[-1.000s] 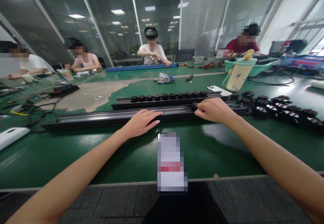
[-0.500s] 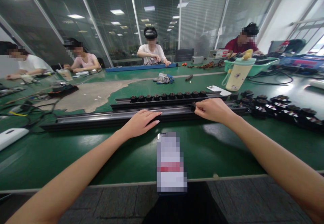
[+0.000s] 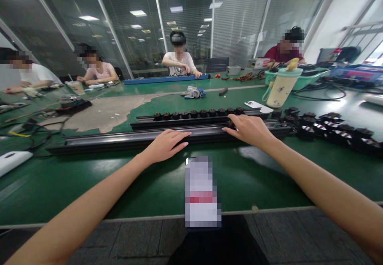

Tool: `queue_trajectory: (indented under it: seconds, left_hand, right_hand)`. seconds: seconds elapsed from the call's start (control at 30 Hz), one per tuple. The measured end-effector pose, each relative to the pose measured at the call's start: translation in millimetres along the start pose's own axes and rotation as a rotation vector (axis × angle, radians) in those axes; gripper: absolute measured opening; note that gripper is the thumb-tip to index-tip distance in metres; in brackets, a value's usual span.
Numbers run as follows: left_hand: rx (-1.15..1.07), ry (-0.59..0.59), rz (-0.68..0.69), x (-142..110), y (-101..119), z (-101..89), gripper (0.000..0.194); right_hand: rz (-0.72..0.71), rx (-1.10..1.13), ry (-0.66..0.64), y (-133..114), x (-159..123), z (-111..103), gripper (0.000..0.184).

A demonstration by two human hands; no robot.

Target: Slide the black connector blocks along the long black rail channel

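Note:
A long black track rail [image 3: 98,140] with a shiny channel lies across the table before me. My left hand [image 3: 163,145] rests on its near side, fingers stretched out and holding nothing. Farther right, my right hand [image 3: 253,129] has its thumb and fingers around a small round black socket module [image 3: 230,124] at the rail; the hand partly hides it. Just behind, a second black rail [image 3: 143,119] carries a row of similar black modules [image 3: 194,114]. More loose modules [image 3: 341,127] are grouped to the right of the rails.
A phone [image 3: 200,193] lies at the near table edge. Behind the rails are a white phone [image 3: 259,106], a cream cup [image 3: 281,89], gloves [image 3: 193,92] and a green basket [image 3: 312,79]. Cables [image 3: 24,127] lie at left. Several people sit around the table, one by a blue bar [image 3: 167,80].
My right hand's fingers have spread from a tight pinch, with thumb and forefinger now apart around the socket module. My left hand stays in place.

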State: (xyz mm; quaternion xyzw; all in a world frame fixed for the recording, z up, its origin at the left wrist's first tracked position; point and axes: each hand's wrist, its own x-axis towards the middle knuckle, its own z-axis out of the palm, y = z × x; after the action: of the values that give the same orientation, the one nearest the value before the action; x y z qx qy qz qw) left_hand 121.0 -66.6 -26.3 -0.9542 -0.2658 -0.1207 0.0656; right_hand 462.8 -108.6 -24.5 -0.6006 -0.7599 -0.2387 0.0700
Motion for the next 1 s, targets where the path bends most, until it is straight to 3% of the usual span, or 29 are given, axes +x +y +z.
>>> queue_trajectory:
  seconds: [0.17, 1.0]
  left_hand:
    - [0.006, -0.010, -0.003, 0, 0, 0.4, 0.053]
    - [0.022, -0.008, -0.001, 0, 1, -1.5, 0.053]
  right_hand:
    - [-0.102, 0.036, 0.028, 0, 0, 6, 0.052]
    - [0.052, 0.084, -0.100, 2, 6, -5, 0.045]
